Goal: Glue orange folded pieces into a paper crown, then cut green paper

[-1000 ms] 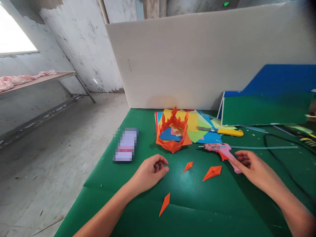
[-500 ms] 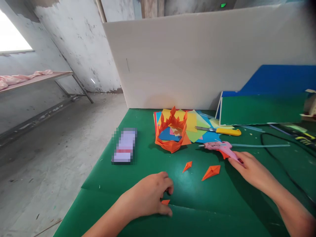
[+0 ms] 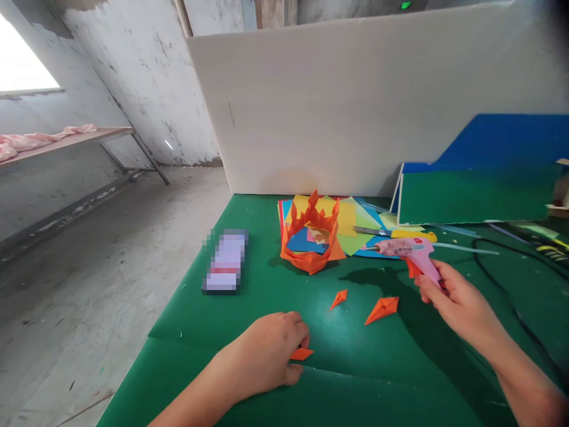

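Observation:
My left hand (image 3: pixel 267 356) rests low on the green table (image 3: pixel 186 332), its fingers closed on a small orange folded paper piece (image 3: pixel 301 354). My right hand (image 3: pixel 457 302) grips the handle of a pink glue gun (image 3: pixel 406 250) and holds it lifted off the table, nozzle pointing left. Two more orange folded pieces (image 3: pixel 382 307) lie between my hands, the smaller one (image 3: pixel 339 298) to the left. An orange paper crown (image 3: pixel 311 240) stands behind them on a stack of coloured paper sheets (image 3: pixel 351 222).
A yellow-handled knife (image 3: pixel 413 235) lies behind the glue gun. A blurred flat object (image 3: pixel 226 261) sits at the left of the table. A white board (image 3: pixel 355 107) stands at the back, green and blue boards (image 3: pixel 480 190) at the right, with a black cable (image 3: pixel 502 279) nearby.
My left hand moved down and closed on the near orange piece. My right hand took hold of the glue gun and lifted it off the table.

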`<state>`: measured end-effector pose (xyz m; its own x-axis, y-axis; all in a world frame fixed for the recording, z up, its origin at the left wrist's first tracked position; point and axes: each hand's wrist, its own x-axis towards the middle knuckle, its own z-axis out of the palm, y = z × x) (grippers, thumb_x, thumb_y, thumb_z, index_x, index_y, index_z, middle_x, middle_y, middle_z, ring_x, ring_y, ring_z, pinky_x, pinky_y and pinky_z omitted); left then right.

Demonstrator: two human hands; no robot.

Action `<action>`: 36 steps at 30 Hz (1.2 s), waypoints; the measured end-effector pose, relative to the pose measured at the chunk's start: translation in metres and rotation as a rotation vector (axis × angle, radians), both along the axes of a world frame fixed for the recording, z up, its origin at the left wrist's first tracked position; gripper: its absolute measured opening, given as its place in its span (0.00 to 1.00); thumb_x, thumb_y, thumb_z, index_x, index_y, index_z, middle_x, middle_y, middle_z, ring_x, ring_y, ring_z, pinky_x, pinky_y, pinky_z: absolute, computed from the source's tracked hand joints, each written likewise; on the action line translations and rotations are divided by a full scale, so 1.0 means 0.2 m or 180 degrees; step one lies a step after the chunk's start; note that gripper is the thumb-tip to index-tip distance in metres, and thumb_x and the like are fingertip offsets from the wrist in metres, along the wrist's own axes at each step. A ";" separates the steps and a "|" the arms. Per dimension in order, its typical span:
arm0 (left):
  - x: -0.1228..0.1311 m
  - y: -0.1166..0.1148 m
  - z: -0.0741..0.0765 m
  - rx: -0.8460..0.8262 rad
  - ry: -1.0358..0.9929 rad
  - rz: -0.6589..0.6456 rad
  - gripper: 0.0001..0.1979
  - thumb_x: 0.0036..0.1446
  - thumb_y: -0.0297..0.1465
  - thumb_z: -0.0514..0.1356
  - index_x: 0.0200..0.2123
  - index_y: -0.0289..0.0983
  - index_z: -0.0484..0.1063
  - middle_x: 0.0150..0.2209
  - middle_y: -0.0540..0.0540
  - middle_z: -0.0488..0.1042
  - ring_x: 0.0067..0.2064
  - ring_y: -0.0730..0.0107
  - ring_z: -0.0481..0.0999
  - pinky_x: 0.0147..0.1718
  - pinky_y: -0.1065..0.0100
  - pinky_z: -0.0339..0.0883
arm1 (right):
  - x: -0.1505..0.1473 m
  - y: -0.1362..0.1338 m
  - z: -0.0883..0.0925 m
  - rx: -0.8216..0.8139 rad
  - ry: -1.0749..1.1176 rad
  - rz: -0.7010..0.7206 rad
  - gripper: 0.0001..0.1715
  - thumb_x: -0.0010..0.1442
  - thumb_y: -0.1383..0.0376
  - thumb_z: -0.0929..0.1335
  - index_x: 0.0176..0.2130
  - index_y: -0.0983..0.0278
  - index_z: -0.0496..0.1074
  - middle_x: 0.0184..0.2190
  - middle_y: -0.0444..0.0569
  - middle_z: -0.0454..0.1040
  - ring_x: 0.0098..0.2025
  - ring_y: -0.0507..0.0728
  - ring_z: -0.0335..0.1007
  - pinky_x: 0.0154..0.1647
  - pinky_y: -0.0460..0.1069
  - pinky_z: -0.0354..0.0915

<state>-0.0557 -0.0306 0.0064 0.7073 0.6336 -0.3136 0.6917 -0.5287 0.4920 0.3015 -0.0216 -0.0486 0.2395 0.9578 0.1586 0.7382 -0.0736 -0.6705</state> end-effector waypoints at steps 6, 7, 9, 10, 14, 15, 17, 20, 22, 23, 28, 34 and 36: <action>0.05 0.05 -0.05 -0.0505 -0.1054 0.0500 0.04 0.56 0.30 0.61 0.32 0.39 0.76 0.34 0.48 0.76 0.36 0.67 0.73 0.36 0.69 0.63 | -0.09 -0.03 0.02 -0.0073 0.0655 0.0169 0.30 0.59 0.45 0.63 0.53 0.60 0.61 0.26 0.46 0.73 0.27 0.58 0.70 0.28 0.51 0.68; 0.06 0.06 -0.06 -0.0725 -0.1317 0.0864 0.05 0.56 0.31 0.61 0.33 0.38 0.77 0.33 0.48 0.76 0.34 0.69 0.73 0.34 0.70 0.64 | -0.10 -0.03 0.02 -0.0093 0.0651 0.0218 0.30 0.59 0.45 0.64 0.53 0.60 0.61 0.27 0.46 0.73 0.27 0.58 0.70 0.28 0.51 0.68; 0.07 0.09 -0.09 -0.1310 -0.1954 0.1613 0.08 0.56 0.35 0.61 0.35 0.36 0.77 0.30 0.48 0.75 0.28 0.73 0.71 0.29 0.71 0.64 | -0.13 -0.04 0.02 -0.0126 0.0584 0.0269 0.31 0.58 0.45 0.64 0.53 0.60 0.61 0.28 0.46 0.73 0.27 0.57 0.70 0.28 0.51 0.68; 0.08 0.10 -0.10 -0.1622 -0.2265 0.1891 0.10 0.55 0.37 0.63 0.35 0.35 0.76 0.27 0.49 0.74 0.25 0.74 0.70 0.27 0.71 0.64 | -0.14 -0.04 0.02 -0.0126 0.0543 0.0268 0.31 0.58 0.45 0.64 0.53 0.60 0.61 0.29 0.47 0.74 0.27 0.57 0.70 0.28 0.51 0.68; 0.12 0.12 -0.14 -0.2144 -0.3181 0.2658 0.16 0.45 0.39 0.70 0.32 0.34 0.72 0.29 0.50 0.74 0.30 0.74 0.74 0.34 0.70 0.70 | -0.18 -0.06 0.03 -0.0009 0.0478 0.0170 0.32 0.55 0.46 0.66 0.53 0.60 0.63 0.39 0.51 0.76 0.32 0.59 0.73 0.30 0.52 0.71; 0.13 0.12 -0.14 -0.2146 -0.3275 0.2801 0.17 0.44 0.39 0.71 0.31 0.34 0.72 0.29 0.49 0.74 0.30 0.75 0.74 0.34 0.71 0.70 | -0.19 -0.07 0.04 0.0016 0.0478 0.0162 0.31 0.54 0.46 0.67 0.52 0.60 0.64 0.39 0.51 0.76 0.32 0.60 0.74 0.29 0.52 0.71; 0.14 0.12 -0.14 -0.2105 -0.3382 0.2988 0.17 0.44 0.40 0.71 0.31 0.33 0.72 0.28 0.49 0.75 0.29 0.75 0.74 0.30 0.74 0.69 | -0.22 -0.09 0.05 0.0058 0.0450 0.0207 0.29 0.54 0.47 0.67 0.50 0.61 0.67 0.36 0.50 0.77 0.31 0.60 0.73 0.28 0.50 0.70; 0.16 0.12 -0.14 -0.2016 -0.3515 0.3100 0.17 0.45 0.39 0.71 0.31 0.33 0.73 0.25 0.49 0.75 0.27 0.78 0.73 0.27 0.76 0.67 | -0.27 -0.11 0.05 0.0097 0.0141 0.0287 0.28 0.53 0.47 0.69 0.47 0.60 0.68 0.30 0.46 0.76 0.28 0.57 0.72 0.26 0.48 0.69; 0.16 0.12 -0.14 -0.1954 -0.3575 0.3153 0.17 0.44 0.38 0.71 0.30 0.33 0.73 0.23 0.50 0.75 0.25 0.79 0.73 0.27 0.77 0.67 | -0.30 -0.12 0.05 0.0111 -0.0113 0.0270 0.28 0.53 0.46 0.69 0.46 0.60 0.67 0.27 0.43 0.74 0.26 0.55 0.70 0.24 0.47 0.67; 0.16 0.12 -0.14 -0.1929 -0.3591 0.3168 0.17 0.44 0.38 0.71 0.29 0.33 0.73 0.23 0.50 0.75 0.24 0.79 0.72 0.27 0.77 0.67 | -0.32 -0.12 0.05 0.0116 -0.0197 0.0264 0.27 0.53 0.46 0.69 0.46 0.60 0.67 0.25 0.42 0.74 0.24 0.54 0.69 0.23 0.46 0.66; 0.16 0.11 -0.13 -0.2007 -0.3595 0.3200 0.17 0.43 0.37 0.72 0.28 0.32 0.72 0.22 0.51 0.74 0.23 0.79 0.73 0.24 0.77 0.66 | -0.36 -0.12 0.05 0.0252 -0.0390 0.0373 0.26 0.54 0.45 0.68 0.42 0.62 0.68 0.23 0.42 0.71 0.21 0.52 0.66 0.20 0.44 0.64; 0.16 0.10 -0.11 -0.2188 -0.3611 0.3191 0.17 0.41 0.37 0.73 0.28 0.32 0.72 0.23 0.49 0.76 0.23 0.79 0.73 0.23 0.77 0.66 | -0.37 -0.12 0.06 0.0530 -0.0603 0.0437 0.25 0.56 0.46 0.67 0.42 0.63 0.70 0.26 0.45 0.73 0.21 0.52 0.66 0.20 0.44 0.63; 0.16 0.10 -0.11 -0.2220 -0.3592 0.3211 0.17 0.41 0.37 0.73 0.28 0.32 0.72 0.23 0.49 0.76 0.23 0.79 0.73 0.23 0.78 0.66 | -0.37 -0.13 0.06 0.0545 -0.0641 0.0474 0.24 0.57 0.47 0.66 0.42 0.64 0.70 0.26 0.46 0.73 0.21 0.52 0.66 0.20 0.44 0.63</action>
